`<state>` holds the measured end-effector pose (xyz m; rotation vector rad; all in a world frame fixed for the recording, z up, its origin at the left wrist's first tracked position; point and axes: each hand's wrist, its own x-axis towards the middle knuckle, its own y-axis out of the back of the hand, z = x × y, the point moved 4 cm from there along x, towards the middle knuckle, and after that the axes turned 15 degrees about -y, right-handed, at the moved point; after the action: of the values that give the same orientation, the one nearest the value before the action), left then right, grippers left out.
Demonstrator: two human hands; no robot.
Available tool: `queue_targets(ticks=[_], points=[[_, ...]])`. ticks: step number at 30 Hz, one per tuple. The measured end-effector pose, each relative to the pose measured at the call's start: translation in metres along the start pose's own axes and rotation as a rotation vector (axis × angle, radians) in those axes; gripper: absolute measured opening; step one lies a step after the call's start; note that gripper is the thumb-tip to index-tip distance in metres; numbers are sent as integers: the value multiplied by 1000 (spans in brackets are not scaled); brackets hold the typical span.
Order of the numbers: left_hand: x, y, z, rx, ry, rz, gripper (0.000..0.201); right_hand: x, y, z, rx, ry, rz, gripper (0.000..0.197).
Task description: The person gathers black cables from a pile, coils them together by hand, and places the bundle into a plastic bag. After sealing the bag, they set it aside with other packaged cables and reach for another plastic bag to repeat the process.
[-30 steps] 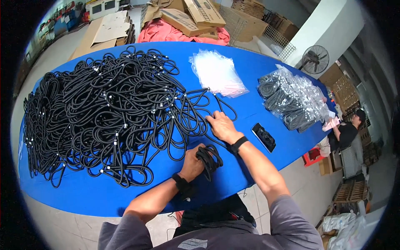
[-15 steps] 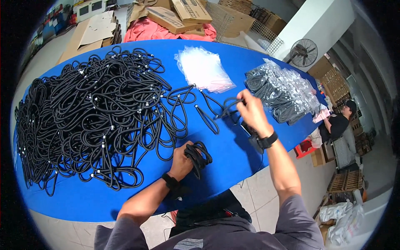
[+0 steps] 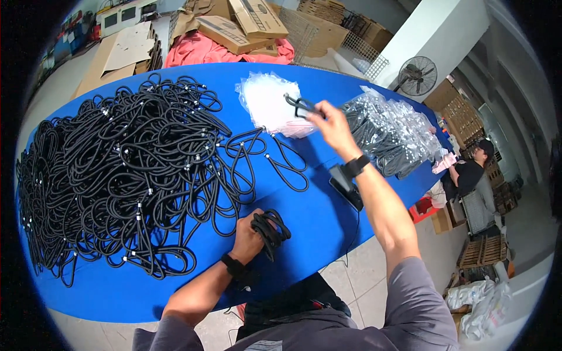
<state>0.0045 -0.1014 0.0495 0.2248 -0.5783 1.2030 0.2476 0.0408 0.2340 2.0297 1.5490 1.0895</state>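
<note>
My left hand [image 3: 249, 238] is closed around a bundle of black elastic cord loops [image 3: 270, 233] near the table's front edge. In the raised fingers of my right hand [image 3: 332, 127] is a black cord loop [image 3: 297, 104], held up before the stack of clear plastic bags [image 3: 266, 96]. A big heap of black cord loops [image 3: 129, 169] with small white ends covers the left side of the blue table [image 3: 310, 234]. One separate cord loop [image 3: 290, 172] lies between the heap and my right arm.
Filled clear bags of black cords [image 3: 389, 131] are piled at the far right. A dark boxy device [image 3: 346, 186] with a cable sits under my right wrist. Beyond the table are cardboard boxes [image 3: 234, 35], a fan [image 3: 417, 76] and another person [image 3: 473, 172].
My right hand has moved away from me and slightly left, lifting the cord loop from the table toward the clear bags. My left hand keeps its bundle. The view has shifted a little.
</note>
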Motion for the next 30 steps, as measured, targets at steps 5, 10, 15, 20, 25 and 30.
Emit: queue_targets(ticks=[5,10,15,20,25,30], points=[[-10,-22,-54,-376,301,77,14,-68,-40,82,-384,268,-432,18],[-2,-40,-61,-406,261,138,22,-97,-37,104,-445,396,-466,22],[-6,-35,-53,-381,308,146,24,-134,-15,106,-744,421,-364,17],[-12,-26,-34,-219,224,73,25,-139,-59,81,-687,540,-382,14],[-12,-7,-20,-38,25,2,9,-145,-13,41,-637,218,-96,12],[-9,-7,-8,-20,11,-5,6,-146,34,6,-56,-420,-134,16]])
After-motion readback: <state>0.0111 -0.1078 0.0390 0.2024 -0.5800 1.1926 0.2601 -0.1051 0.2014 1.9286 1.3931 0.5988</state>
